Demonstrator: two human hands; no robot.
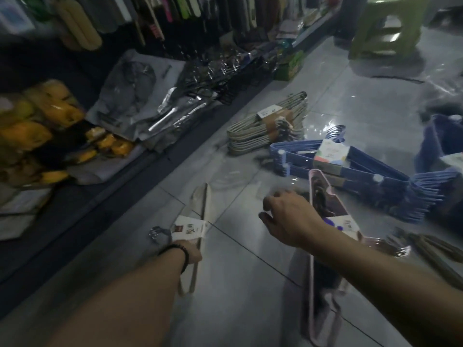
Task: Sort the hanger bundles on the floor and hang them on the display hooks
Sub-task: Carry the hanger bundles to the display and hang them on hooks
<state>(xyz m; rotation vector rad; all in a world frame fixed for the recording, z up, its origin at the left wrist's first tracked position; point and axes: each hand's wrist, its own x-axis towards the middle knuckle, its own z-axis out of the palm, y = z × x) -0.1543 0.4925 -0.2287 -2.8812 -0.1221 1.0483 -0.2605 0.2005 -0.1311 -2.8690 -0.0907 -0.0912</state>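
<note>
My left hand [192,252] grips a cream hanger bundle [202,206] near its paper label, with the metal hooks [155,233] sticking out to the left just above the floor. My right hand [284,216] hovers over the tiles with loosely curled fingers and holds nothing. Just right of it a pink hanger bundle [319,194] lies on the floor and runs under my right forearm. Farther back lie blue hanger bundles [298,156] and a grey-beige hanger bundle [253,132].
A low shelf edge [105,194] with bagged goods and yellow packets [50,113] runs along the left. A green plastic stool [388,28] stands at the back right, a blue basket [436,139] at the right edge, and dark olive hangers [441,249] beside my right arm.
</note>
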